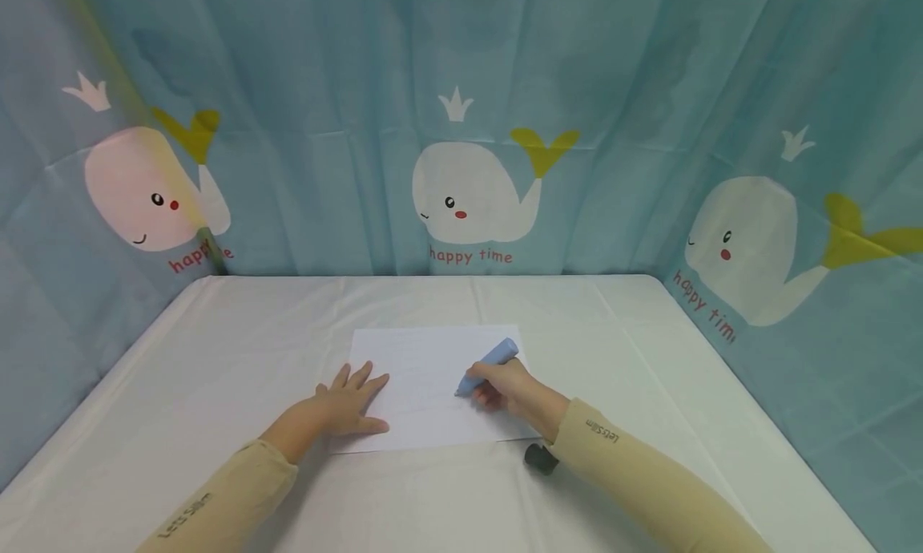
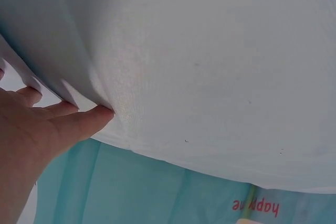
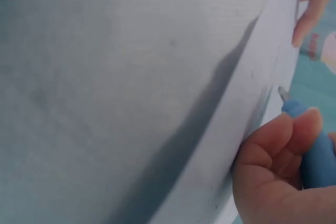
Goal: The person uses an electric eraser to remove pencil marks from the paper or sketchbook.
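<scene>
A white sheet of paper lies on the table. My left hand rests on its left side with the fingers spread; in the left wrist view the fingertips touch the sheet near its edge. Over the right half, my right hand grips a thick light-blue pen between thumb and fingers. The barrel leans up to the right and its narrow grey tip points down-left at the paper. Seen from the right wrist, the pen has its tip close over the sheet.
A small black object sits just below the sheet's lower right corner, partly behind the right sleeve. White cloth covers the table. Blue curtains printed with whales stand along the back and both sides.
</scene>
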`<state>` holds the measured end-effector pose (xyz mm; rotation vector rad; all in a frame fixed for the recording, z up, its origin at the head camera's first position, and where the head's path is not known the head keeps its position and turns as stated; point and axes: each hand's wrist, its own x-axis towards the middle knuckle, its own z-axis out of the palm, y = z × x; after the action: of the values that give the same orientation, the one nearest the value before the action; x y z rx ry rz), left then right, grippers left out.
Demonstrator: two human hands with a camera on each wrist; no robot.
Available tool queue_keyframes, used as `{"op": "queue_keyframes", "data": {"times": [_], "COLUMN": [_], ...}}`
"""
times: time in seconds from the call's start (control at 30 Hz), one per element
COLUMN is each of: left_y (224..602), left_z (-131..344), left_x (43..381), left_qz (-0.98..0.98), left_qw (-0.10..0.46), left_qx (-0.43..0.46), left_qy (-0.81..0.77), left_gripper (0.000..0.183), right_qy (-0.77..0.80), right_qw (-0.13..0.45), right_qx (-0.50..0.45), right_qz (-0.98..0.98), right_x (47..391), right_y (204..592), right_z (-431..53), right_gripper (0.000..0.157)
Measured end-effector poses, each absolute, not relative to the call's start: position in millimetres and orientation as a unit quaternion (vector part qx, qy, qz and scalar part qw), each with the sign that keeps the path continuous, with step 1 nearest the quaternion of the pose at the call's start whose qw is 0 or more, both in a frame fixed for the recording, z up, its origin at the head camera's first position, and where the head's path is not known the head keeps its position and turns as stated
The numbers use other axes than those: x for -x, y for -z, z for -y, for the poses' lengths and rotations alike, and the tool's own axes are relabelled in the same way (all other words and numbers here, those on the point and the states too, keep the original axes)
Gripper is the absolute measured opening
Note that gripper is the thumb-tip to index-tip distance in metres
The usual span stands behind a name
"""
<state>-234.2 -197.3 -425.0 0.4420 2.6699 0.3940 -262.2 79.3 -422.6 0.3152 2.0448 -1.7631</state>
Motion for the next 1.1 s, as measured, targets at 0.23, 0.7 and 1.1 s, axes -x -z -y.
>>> {"op": "queue_keyframes", "data": {"times": [0.23, 0.7, 1.1], "left_y": [424, 422, 418], "left_z": [197, 196, 194], "left_x": [234, 234, 231], "left_qz": [-0.957, -0.957, -0.957], "left_qw": [0.198, 0.201, 0.199], "left_qx": [-0.162, -0.161, -0.159], "left_qy": [-0.139, -0.136, -0.135], "left_gripper": [0.086, 0.086, 0.084], "right_qy": [0.617, 0.611, 0.663], "right_qw": [0.201, 0.2, 0.228], "right_qx": [-0.116, -0.122, -0.1], "right_qz": [-0.752, -0.756, -0.706], "right_x": [263, 261, 265], "right_y": [424, 421, 425], "right_z": [-77, -81, -109], "right_gripper": [0.022, 0.028, 0.031]}}
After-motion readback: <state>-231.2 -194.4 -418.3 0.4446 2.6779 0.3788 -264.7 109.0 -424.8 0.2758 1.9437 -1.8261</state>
